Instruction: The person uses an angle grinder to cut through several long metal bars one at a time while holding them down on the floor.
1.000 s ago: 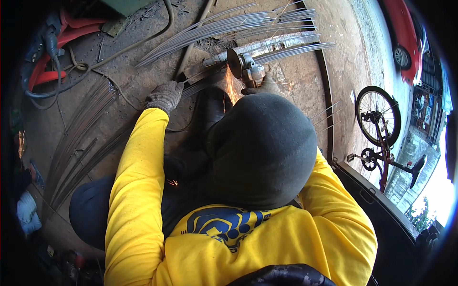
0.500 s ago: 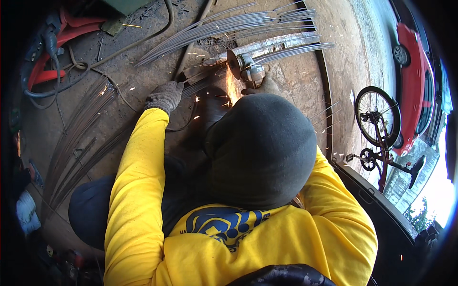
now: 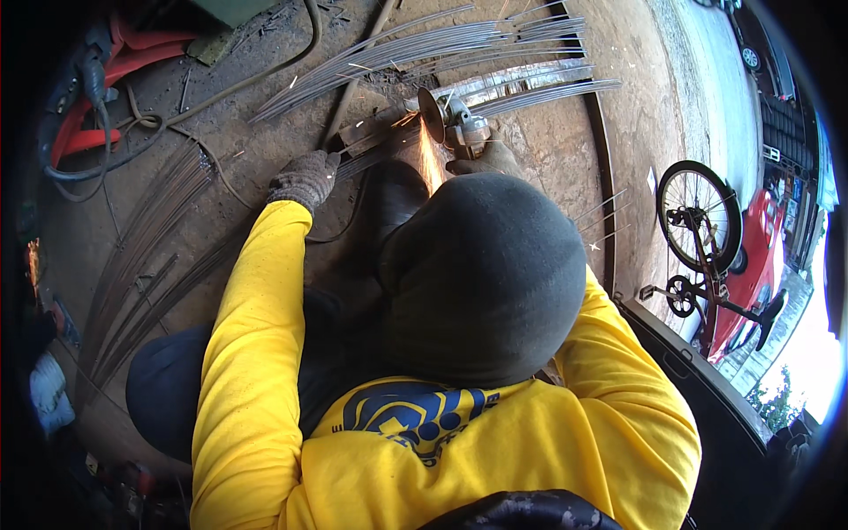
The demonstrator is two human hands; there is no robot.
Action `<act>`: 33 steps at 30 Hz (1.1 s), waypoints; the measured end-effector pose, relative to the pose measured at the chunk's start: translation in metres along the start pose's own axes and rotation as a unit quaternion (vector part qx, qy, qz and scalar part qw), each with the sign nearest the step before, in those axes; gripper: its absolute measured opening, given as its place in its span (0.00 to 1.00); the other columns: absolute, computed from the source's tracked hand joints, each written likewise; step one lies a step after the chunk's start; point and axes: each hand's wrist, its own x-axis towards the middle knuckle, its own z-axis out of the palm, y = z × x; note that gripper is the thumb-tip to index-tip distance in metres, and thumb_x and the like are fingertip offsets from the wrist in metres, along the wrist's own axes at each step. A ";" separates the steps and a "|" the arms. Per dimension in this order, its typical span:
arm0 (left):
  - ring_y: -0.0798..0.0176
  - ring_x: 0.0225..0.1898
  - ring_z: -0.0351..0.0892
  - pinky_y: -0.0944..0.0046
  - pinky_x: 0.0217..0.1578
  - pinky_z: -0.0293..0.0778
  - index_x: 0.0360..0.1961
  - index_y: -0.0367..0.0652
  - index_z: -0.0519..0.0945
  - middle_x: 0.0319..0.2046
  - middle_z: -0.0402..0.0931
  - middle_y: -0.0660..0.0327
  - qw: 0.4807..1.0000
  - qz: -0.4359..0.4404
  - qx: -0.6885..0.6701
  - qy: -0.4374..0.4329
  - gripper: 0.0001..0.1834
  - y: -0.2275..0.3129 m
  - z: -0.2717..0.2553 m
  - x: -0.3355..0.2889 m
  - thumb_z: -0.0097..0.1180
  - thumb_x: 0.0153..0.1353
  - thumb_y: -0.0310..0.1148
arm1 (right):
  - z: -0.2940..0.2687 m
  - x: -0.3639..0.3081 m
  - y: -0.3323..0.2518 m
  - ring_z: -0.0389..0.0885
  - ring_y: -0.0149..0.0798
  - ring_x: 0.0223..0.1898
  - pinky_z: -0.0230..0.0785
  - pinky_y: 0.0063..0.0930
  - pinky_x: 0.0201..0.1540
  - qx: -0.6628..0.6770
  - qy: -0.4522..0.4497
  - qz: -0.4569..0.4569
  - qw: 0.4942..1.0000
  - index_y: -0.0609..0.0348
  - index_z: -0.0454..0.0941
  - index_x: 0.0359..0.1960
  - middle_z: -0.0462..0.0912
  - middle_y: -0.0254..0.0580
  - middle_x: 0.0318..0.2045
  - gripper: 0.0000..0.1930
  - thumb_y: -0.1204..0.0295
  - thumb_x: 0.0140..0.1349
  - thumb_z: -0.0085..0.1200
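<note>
In a grey knitted glove, my left hand [image 3: 305, 179] is closed around a bundle of thin metal rods [image 3: 358, 164]. The rods run from the lower left up toward the cutting disc. My right hand [image 3: 491, 161], also gloved, grips an angle grinder [image 3: 464, 131] by its body. The grinder's disc [image 3: 431, 115] stands on edge against the rods' far end, and orange sparks [image 3: 429, 159] stream down from it toward me. A dark rounded head covering [image 3: 486, 278] hides my right forearm and part of that hand. Where exactly disc meets metal is hard to make out.
More rods [image 3: 380, 57] lie beyond the grinder; another long bundle [image 3: 141, 265] lies at left. A cable [image 3: 221, 88] loops near a red-framed machine [image 3: 84, 137]. At right stand a bicycle [image 3: 702, 230] and, outside, a red car [image 3: 751, 274].
Both hands stay almost where they were, and sparks still stream from the disc. The red car outside has moved down the picture, behind the bicycle; a dark vehicle now shows at upper right.
</note>
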 end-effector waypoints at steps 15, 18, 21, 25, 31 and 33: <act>0.37 0.58 0.76 0.42 0.60 0.71 0.54 0.43 0.80 0.55 0.78 0.43 1.000 0.002 0.001 0.007 0.31 0.001 0.005 0.006 0.37 0.73 0.58 | 0.002 -0.008 0.007 0.80 0.60 0.59 0.71 0.47 0.61 -0.046 0.010 0.036 0.998 0.60 0.60 0.69 0.80 0.63 0.56 0.56 0.49 0.39 0.77; 0.37 0.59 0.75 0.42 0.60 0.70 0.54 0.42 0.80 0.55 0.78 0.43 1.000 -0.004 -0.009 -0.004 0.32 0.003 0.005 0.006 0.37 0.73 0.58 | 0.002 -0.012 0.013 0.80 0.60 0.59 0.71 0.47 0.61 -0.060 0.016 0.049 0.997 0.60 0.60 0.69 0.80 0.63 0.56 0.56 0.49 0.39 0.77; 0.37 0.59 0.76 0.42 0.60 0.70 0.54 0.42 0.80 0.55 0.78 0.43 1.000 0.000 -0.005 0.012 0.32 0.001 0.006 0.006 0.37 0.73 0.57 | 0.001 -0.014 0.005 0.80 0.60 0.59 0.72 0.47 0.61 -0.055 0.009 0.047 0.997 0.61 0.61 0.69 0.80 0.63 0.56 0.56 0.49 0.39 0.77; 0.35 0.58 0.75 0.42 0.60 0.70 0.54 0.42 0.80 0.55 0.78 0.42 1.000 -0.004 0.003 0.011 0.33 0.000 0.004 0.005 0.36 0.73 0.59 | -0.007 -0.017 -0.018 0.80 0.60 0.59 0.72 0.46 0.61 -0.050 0.005 0.047 0.998 0.63 0.61 0.68 0.80 0.63 0.55 0.57 0.50 0.37 0.76; 0.37 0.58 0.76 0.42 0.59 0.71 0.54 0.42 0.80 0.55 0.79 0.42 1.000 -0.004 -0.001 0.013 0.32 0.002 0.003 0.005 0.37 0.73 0.58 | -0.009 -0.010 -0.021 0.80 0.60 0.58 0.72 0.43 0.61 -0.029 -0.001 0.026 0.999 0.66 0.60 0.69 0.81 0.63 0.54 0.58 0.51 0.37 0.76; 0.36 0.59 0.75 0.42 0.60 0.70 0.54 0.42 0.81 0.55 0.78 0.42 1.000 -0.005 -0.010 0.022 0.32 0.000 0.005 0.004 0.36 0.73 0.58 | -0.012 -0.016 -0.024 0.80 0.59 0.57 0.72 0.43 0.60 -0.035 -0.008 0.043 0.998 0.66 0.59 0.69 0.81 0.64 0.54 0.59 0.50 0.37 0.76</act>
